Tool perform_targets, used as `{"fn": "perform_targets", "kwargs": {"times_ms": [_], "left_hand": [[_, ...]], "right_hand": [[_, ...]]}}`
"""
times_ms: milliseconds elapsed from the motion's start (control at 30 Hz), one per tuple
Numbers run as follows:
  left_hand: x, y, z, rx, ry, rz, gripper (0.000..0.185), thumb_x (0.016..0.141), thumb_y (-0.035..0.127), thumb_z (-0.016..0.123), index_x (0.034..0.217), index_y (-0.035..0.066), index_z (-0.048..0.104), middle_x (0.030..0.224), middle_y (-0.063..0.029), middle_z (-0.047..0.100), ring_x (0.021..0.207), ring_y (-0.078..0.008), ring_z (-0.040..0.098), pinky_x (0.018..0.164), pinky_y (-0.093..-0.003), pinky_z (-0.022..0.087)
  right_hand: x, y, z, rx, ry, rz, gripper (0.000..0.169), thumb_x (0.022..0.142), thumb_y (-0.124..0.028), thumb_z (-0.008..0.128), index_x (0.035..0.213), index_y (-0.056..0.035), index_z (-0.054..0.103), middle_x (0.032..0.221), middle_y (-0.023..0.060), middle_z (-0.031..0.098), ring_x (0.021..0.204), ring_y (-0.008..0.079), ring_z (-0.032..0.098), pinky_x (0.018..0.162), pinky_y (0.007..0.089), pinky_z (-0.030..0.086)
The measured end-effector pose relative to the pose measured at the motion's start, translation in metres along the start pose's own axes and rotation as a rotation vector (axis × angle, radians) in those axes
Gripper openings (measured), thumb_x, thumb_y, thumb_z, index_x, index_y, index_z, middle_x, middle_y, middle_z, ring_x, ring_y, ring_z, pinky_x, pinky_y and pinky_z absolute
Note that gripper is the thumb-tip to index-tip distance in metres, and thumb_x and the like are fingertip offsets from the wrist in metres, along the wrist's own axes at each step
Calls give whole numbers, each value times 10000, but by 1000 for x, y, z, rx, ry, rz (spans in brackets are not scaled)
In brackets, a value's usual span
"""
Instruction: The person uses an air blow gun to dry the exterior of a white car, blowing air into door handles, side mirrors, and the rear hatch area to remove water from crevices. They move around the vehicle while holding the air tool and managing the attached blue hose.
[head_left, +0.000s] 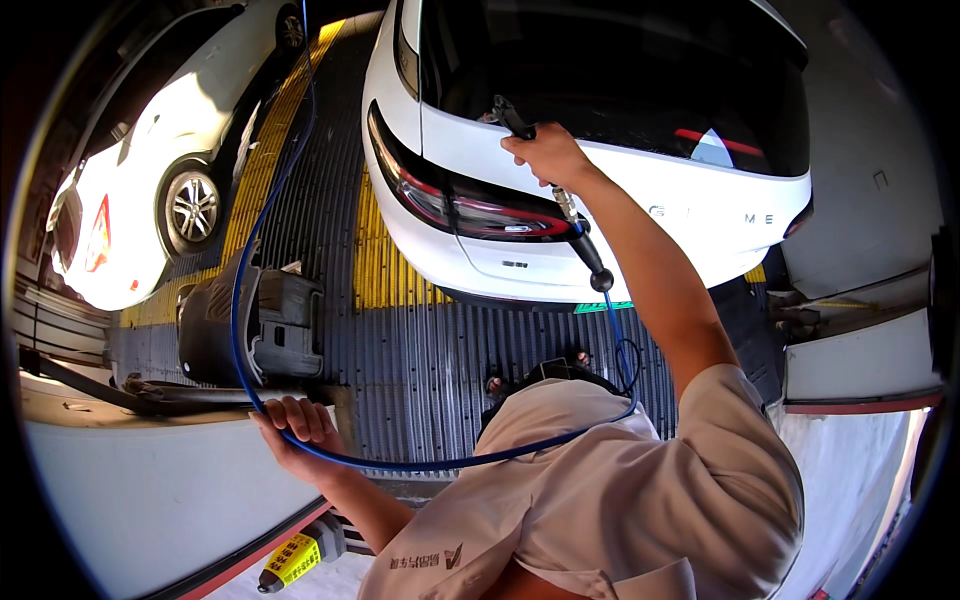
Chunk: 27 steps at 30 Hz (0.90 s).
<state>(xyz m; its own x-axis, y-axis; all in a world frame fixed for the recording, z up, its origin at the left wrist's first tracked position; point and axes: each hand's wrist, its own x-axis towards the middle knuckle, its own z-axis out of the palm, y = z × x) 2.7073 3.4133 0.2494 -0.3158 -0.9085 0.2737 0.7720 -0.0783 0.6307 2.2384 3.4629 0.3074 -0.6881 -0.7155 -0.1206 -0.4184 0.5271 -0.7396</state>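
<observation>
My right hand (551, 154) grips the black handle of an air blow gun (511, 116), raised in front of the rear window of a white car (540, 262). Below this hand hang a metal hose coupling (564, 202) and a black sleeve with a ball (592, 259). From there a blue air hose (480, 459) drops, loops across my waist and runs to my left hand (300, 435), whose curled fingers hold it at the left. Beyond that hand the hose rises to the top of the view. The car's tail light (480, 206) is just left of the coupling.
A second white car (142, 165) stands at the left. Dark plastic car parts (251, 322) lie on the ribbed metal floor (420, 375) near my left hand. Low white walls (172, 495) with red edges flank me. A device with a yellow label (296, 559) sits at the bottom left.
</observation>
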Motion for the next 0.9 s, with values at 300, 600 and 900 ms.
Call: {"fn": "perform_targets", "kwargs": {"times_ms": [300, 600, 900], "left_hand": [[5, -16, -3, 63, 32, -94, 378, 1111, 372, 390, 829, 143, 494, 601, 19, 455, 453, -63, 377, 434, -223, 330], [39, -78, 4, 43, -7, -361, 384, 1099, 390, 429, 812, 147, 508, 608, 31, 411, 479, -72, 348, 459, -249, 314], [59, -129, 71, 110, -112, -454, 352, 1082, 380, 486, 813, 152, 509, 629, 45, 380, 530, -71, 318, 503, -256, 301]], "right_hand": [[-16, -12, 47, -291, 11, -250, 470, 960, -363, 583, 1194, 44, 569, 963, 254, 713, 972, 407, 696, 867, 461, 562], [-179, 166, -22, -275, 364, 254, 291, 955, -293, 651, 1107, -76, 531, 810, 185, 699, 773, 412, 698, 669, 517, 535], [-218, 221, -93, -4, 506, 270, 336, 924, -329, 706, 1078, -47, 609, 779, 197, 678, 782, 409, 680, 701, 453, 519]]}}
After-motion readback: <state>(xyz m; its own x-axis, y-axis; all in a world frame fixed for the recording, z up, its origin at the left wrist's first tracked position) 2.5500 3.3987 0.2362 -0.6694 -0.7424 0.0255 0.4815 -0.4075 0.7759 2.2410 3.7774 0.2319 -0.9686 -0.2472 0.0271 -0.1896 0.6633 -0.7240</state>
